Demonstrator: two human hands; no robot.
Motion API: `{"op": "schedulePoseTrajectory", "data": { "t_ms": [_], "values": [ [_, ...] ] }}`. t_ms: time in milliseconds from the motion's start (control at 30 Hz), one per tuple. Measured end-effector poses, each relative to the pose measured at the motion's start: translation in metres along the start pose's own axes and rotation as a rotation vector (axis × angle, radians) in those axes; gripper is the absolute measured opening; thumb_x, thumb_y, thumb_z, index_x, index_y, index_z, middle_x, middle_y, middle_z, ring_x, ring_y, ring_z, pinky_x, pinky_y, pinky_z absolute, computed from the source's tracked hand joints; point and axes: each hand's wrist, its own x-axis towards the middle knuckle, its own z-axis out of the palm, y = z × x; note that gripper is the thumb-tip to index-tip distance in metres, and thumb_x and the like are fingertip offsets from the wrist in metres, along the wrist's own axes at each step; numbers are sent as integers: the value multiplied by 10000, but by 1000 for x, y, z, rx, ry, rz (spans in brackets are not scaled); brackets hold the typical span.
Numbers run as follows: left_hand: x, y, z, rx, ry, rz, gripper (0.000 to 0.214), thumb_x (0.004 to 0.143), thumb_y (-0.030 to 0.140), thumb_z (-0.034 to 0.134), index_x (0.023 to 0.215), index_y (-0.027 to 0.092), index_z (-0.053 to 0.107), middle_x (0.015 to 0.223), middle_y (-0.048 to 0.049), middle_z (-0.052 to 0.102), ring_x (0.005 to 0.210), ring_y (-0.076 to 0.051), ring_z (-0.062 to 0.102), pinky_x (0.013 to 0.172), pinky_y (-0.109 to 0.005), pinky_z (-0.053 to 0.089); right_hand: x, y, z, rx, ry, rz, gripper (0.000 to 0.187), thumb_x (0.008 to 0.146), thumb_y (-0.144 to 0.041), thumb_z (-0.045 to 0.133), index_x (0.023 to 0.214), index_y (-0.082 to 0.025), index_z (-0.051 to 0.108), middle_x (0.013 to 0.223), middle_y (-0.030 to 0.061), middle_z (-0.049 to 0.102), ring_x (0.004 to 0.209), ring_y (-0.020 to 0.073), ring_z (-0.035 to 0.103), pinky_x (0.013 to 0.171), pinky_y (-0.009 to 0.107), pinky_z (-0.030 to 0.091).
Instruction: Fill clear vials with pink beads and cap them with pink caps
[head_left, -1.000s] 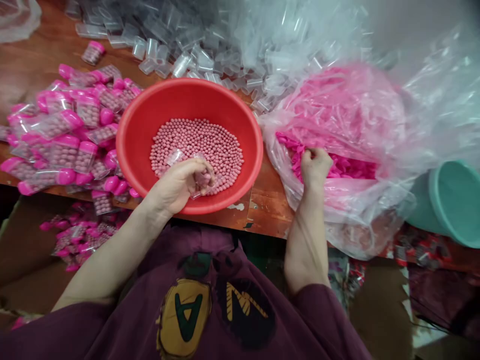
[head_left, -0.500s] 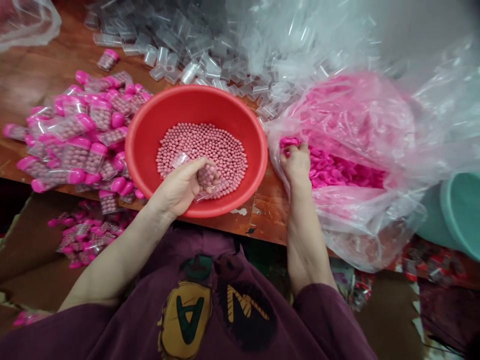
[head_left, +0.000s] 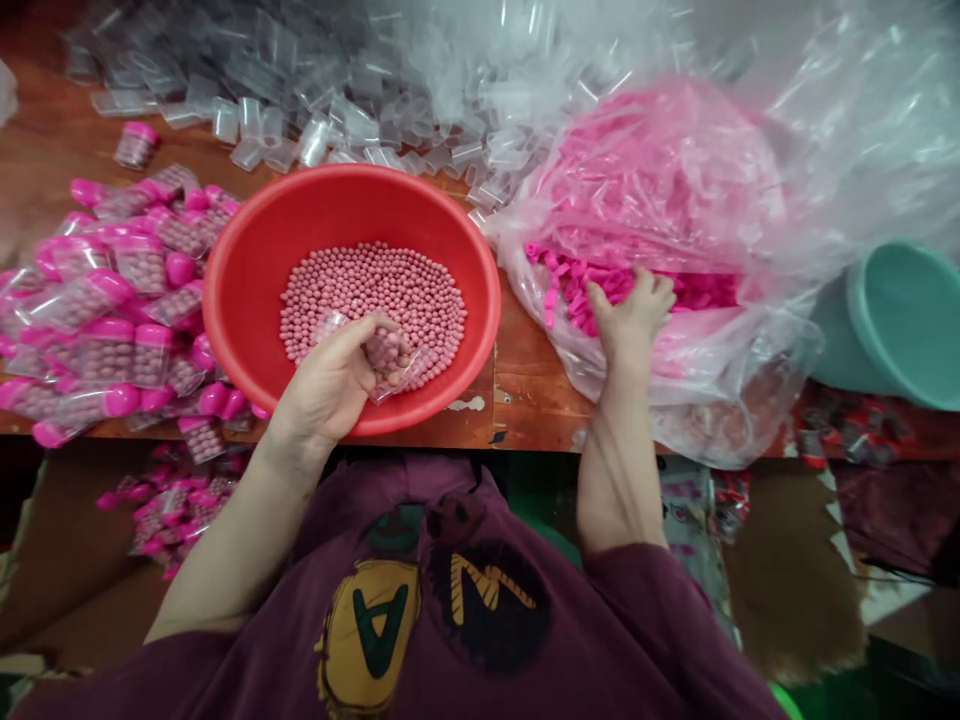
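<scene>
My left hand (head_left: 315, 385) is curled around a small clear jar (head_left: 384, 348) filled with pink beads, over the near side of a red basin (head_left: 225, 300). More clear plastic shows beside its fingers; how many jars it holds, I cannot tell. Loose pink beads (head_left: 409, 285) cover the basin's bottom. To the right, my right hand (head_left: 630, 315) reaches over the opening of a clear plastic bag (head_left: 705, 385), fingers spread. Bright pink plastic caps (head_left: 705, 290) lie in the bag, right by the fingertips. Nothing shows in that hand.
Filled jars with pink lids (head_left: 112, 350) are heaped left of the basin, and more lie below the table edge in a brown carton (head_left: 67, 530). Empty clear jars (head_left: 315, 135) spread along the back. A teal bucket (head_left: 862, 330) stands at the right.
My right hand has moved right across the bag's opening, and its fingers have spread from a bent grasp at the caps. My left hand still holds the filled jar. The view has shifted right.
</scene>
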Motion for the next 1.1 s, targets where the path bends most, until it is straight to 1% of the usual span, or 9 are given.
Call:
{"op": "schedulePoseTrajectory", "data": {
  "t_ms": [100, 233, 367, 567, 700, 767, 867, 933, 1100],
  "values": [
    [0, 0, -1, 5, -5, 13, 163, 944, 332, 791, 877, 184, 777, 821, -30, 739, 706, -119, 675, 607, -201, 553, 23, 6, 3, -38, -66, 62, 931, 770, -531, 965, 1493, -87, 584, 1593, 373, 542, 1445, 488, 525, 1156, 720, 466],
    [0, -1, -2, 28, 8, 25, 177, 946, 352, 782, 872, 192, 775, 819, -29, 739, 710, -122, 678, 610, -204, 543, 19, -8, 11, -136, -152, -47, 659, 887, -374, 832, 1480, -155, 645, 1605, 293, 588, 1466, 496, 532, 1171, 748, 465],
    [2, -2, -2, 29, 12, 16, 199, 940, 376, 797, 902, 182, 770, 827, -30, 742, 711, -121, 670, 604, -203, 529, -2, -25, 5, -81, -143, -211, 432, 949, -291, 707, 1371, -196, 711, 1450, 226, 683, 1373, 428, 602, 1147, 642, 523],
    [3, 0, 1, 60, 55, 24, 218, 964, 398, 781, 898, 193, 750, 830, -29, 734, 720, -131, 669, 629, -228, 534, -72, -56, 6, -30, -213, -475, 279, 1035, -293, 598, 1267, -217, 732, 1387, 190, 738, 1330, 425, 639, 1126, 641, 516],
    [6, 0, 0, 95, 94, 48, 263, 1015, 454, 744, 953, 199, 751, 876, -53, 756, 815, -168, 713, 660, -248, 547, -106, -66, 16, 156, -307, -612, 314, 1018, -304, 625, 1302, -217, 727, 1429, 196, 719, 1338, 397, 650, 1162, 624, 536],
    [9, -1, -4, 113, 90, 67, 299, 1018, 503, 742, 984, 206, 740, 917, -63, 770, 906, -194, 752, 728, -267, 585, -108, -61, 17, 310, -293, -595, 328, 1023, -305, 616, 1332, -251, 711, 1420, 167, 717, 1340, 356, 664, 1152, 591, 567],
    [12, -4, -8, 127, 58, 110, 330, 1017, 537, 709, 1072, 212, 734, 1026, -80, 796, 1086, -240, 788, 898, -333, 645, -100, -43, 11, 416, -159, -452, 274, 1060, -300, 548, 1270, -270, 722, 1315, 140, 720, 1204, 308, 710, 978, 507, 635],
    [12, -6, -10, 112, 21, 126, 322, 1004, 489, 680, 1148, 207, 735, 1112, -95, 808, 1208, -273, 780, 998, -394, 656, -99, -33, 2, 381, -125, -430, 232, 1062, -292, 552, 1191, -250, 740, 1188, 132, 727, 1095, 298, 718, 933, 488, 628],
    [8, -5, -7, 47, -71, 95, 519, 787, 168, 627, 1298, 183, 716, 1257, -102, 809, 1378, -294, 727, 1156, -475, 627, -123, -29, -17, 88, -379, -685, 276, 1041, -258, 565, 1215, -214, 774, 1179, 148, 769, 1092, 326, 705, 1011, 520, 598]
  ]
}}
